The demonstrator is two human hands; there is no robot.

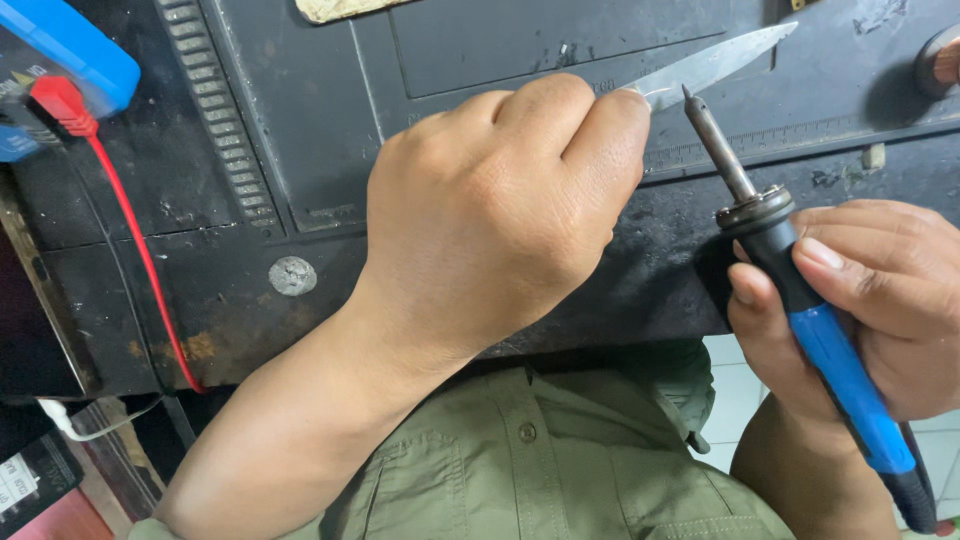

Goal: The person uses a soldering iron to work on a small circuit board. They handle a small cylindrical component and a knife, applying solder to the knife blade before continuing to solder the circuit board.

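Head view looks down on a dark work mat (300, 120), and the person's right hand (880, 310) holds a soldering iron (800, 290) on the right side. It looks light and stiff, like a fat pen. Its metal tip (712, 135) could be very hot, so I think the blue and black handle is the safe place to hold, and that is where the fingers (850, 255) are, curled snug around it with the thumb pressed on the near side. The tip points up and to the far left, close to a thin shiny blade (715, 62), though I cannot tell if they touch. The left hand (500, 210) is rolled into a tight fist around the blade's handle, which is hidden inside. A red wire (135, 240) runs down the left side from a blue meter (60, 60).
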